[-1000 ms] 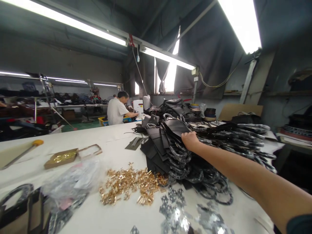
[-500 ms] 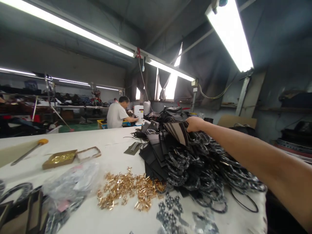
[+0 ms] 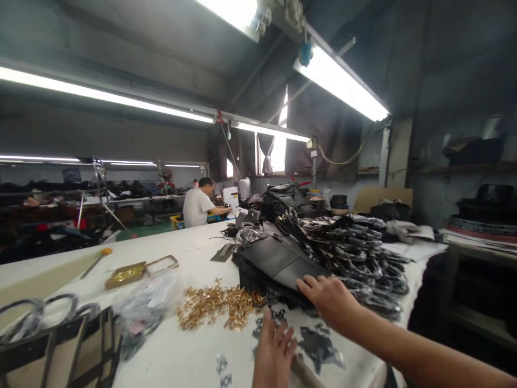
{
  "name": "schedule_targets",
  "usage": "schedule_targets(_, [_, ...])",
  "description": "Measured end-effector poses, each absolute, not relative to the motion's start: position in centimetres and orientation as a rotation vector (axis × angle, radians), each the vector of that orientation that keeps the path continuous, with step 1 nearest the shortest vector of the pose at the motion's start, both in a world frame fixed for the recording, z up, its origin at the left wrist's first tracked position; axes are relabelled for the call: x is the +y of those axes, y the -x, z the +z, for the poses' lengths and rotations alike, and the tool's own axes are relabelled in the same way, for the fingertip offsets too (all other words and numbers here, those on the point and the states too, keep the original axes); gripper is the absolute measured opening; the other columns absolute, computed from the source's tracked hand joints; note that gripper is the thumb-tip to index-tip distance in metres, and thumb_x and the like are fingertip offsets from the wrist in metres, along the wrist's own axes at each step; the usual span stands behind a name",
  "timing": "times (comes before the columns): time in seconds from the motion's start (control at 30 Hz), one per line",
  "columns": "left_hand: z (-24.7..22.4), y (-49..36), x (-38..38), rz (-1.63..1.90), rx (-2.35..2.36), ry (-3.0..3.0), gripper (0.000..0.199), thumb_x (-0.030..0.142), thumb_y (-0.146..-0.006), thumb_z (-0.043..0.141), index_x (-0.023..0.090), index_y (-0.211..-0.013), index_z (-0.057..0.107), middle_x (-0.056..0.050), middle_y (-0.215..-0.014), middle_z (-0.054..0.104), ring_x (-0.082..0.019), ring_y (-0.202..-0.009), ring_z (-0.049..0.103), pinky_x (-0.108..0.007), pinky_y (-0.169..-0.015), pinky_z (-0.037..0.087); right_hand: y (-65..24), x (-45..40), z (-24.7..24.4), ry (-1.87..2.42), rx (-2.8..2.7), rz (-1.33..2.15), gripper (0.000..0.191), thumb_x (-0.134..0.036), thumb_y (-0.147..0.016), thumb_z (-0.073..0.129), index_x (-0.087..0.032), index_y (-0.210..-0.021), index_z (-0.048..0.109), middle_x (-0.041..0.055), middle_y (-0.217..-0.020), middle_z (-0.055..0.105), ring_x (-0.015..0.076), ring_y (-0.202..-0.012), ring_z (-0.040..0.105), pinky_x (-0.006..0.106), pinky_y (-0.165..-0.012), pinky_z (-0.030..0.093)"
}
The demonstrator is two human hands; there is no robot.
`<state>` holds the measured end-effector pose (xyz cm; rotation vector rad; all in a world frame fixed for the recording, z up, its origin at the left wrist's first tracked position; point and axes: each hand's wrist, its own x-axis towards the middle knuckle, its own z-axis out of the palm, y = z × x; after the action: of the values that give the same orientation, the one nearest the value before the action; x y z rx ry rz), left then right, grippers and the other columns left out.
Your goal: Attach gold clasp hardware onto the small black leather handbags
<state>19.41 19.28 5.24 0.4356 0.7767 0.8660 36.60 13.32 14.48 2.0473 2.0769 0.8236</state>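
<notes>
A flat black leather-like bag panel [image 3: 278, 258] lies across the front of the heap. My right hand [image 3: 329, 296] is at its near right corner, fingers curled over the edge with the thumb side hidden. Low in the middle, my left hand [image 3: 274, 347] is raised palm inward, its fingers apart and nothing visible in them. It is beside small dark metal plates [image 3: 317, 345] and a grey-brown rod-like handle [image 3: 305, 372]. A pile of gold-coloured metal fasteners [image 3: 220, 304] lies to the left of the panel.
Plastic-wrapped black handles [image 3: 359, 253] are heaped at the right. Further left are a clear plastic bag [image 3: 147, 302], an open cardboard box [image 3: 125, 275], a yellow-tipped tool [image 3: 96, 262] and black-edged frames [image 3: 60, 350]. A co-worker [image 3: 197, 206] sits beyond the white table [image 3: 169, 345].
My right hand has come down and nearer from the striped piece at the back of the heap to the black panel, which now lies spread out. My left hand has entered from below.
</notes>
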Motion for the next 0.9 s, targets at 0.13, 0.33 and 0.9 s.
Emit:
schedule_targets(0.13, [8.4,-22.7,23.2,0.896,0.527,-0.39,0.059,0.061,-0.089,0.07,0.014,-0.125,0.067,-0.013,-0.105,0.078,-0.027,-0.087,0.076,-0.038,-0.076,0.063,-36.2,11.3,12.7,-2.02,2.158,0.963,0.049,-0.004,-0.087,0.062,-0.024,-0.132,0.064,0.0073,-0.102,0.074,0.0284,-0.081,0.071,0.04,-0.065,0.054])
schedule_targets(0.33, [8.1,-24.3,25.8,0.893,0.546,-0.395,0.053,0.035,-0.085,0.077,0.005,-0.127,0.068,-0.021,-0.104,0.081,-0.034,-0.092,0.079,-0.048,-0.085,0.065,-37.5,10.1,8.6,-1.991,2.301,1.151,0.054,-0.003,-0.083,0.067,-0.027,-0.131,0.065,0.0043,-0.111,0.075,0.0283,-0.085,0.071,0.044,-0.074,0.056])
schedule_targets(0.9, [10.8,-18.4,19.5,1.059,0.665,-0.427,0.04,0.018,-0.082,0.077,0.004,-0.119,0.072,-0.02,-0.095,0.082,-0.036,-0.09,0.08,-0.046,-0.08,0.069,-45.5,10.5,14.6,-3.128,2.541,-0.618,0.095,-0.074,-0.082,0.067,-0.018,-0.157,0.047,0.015,-0.155,0.054,0.038,-0.142,0.051,0.055,-0.122,0.037])
